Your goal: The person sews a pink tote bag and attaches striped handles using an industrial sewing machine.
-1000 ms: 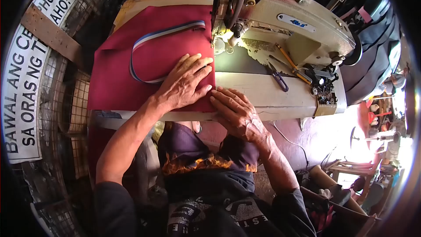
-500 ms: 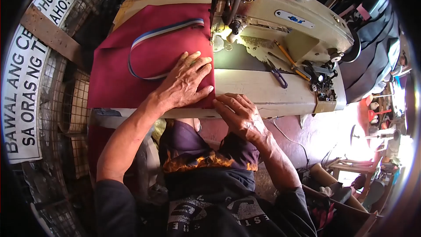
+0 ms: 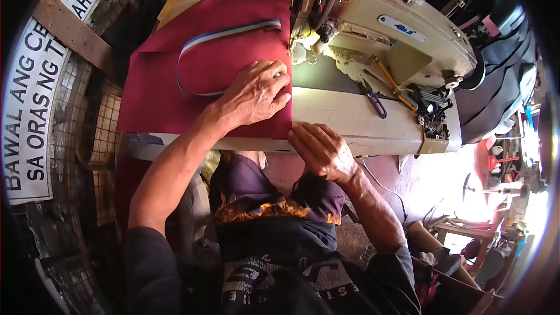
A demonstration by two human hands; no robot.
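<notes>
A dark red cloth [image 3: 157,99] lies on the sewing machine table, its right edge running in line with the needle area of the sewing machine [image 3: 373,23]. On the cloth a striped blue, white and grey strap [image 3: 182,67] curves in an open loop. My left hand [image 3: 256,93] rests on the cloth near that edge, fingers bent and pressing down, thumb apart from them. At the front right corner of the cloth, my right hand [image 3: 321,149] pinches the edge between thumb and fingertips. The machine's lamp lights the needle area, where details are hard to make out.
Right of the cloth, purple-handled thread snips [image 3: 375,100] and a yellow pencil-like tool [image 3: 388,73] lie on the machine bed. A bobbin winder [image 3: 431,108] is at the table's right end. Wire mesh with a lettered sign [image 3: 35,111] stands at the left.
The cloth and strap have slid slightly away from me along the machine. My left hand's fingers are more bent than before. My right hand keeps its pinch. The whole view has shifted a little.
</notes>
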